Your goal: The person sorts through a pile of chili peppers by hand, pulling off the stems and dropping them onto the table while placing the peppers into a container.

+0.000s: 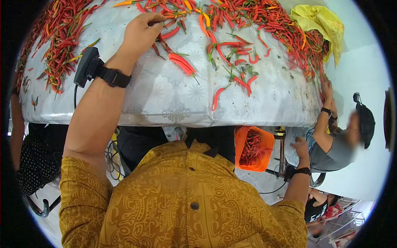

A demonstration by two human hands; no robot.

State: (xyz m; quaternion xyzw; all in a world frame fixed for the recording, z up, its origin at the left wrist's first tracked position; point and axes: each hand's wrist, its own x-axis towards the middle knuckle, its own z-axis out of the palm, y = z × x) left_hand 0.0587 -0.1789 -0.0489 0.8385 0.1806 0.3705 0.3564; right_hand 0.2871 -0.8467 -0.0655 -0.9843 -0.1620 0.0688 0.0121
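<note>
My left hand [142, 32] reaches over the table among the chili peppers, its fingers bent and drawn together at the near edge of the pile. Whether a pepper is between the fingertips is hard to make out. Just below it lie loose red chili peppers [181, 63] with green stems. Low on the right, my right hand [301, 148] hangs beside the table edge with its fingers apart and nothing visible in them. Near that hand, an orange basket [268, 160] holds red chili peppers [251, 149].
A patterned white tablecloth [165, 97] covers the table. Heaps of chilies [62, 45] lie left and along the far side. A yellow sack [320, 22] stands at the far right. A co-worker [339, 142] in a dark cap reaches onto the table's right side; another person sits left.
</note>
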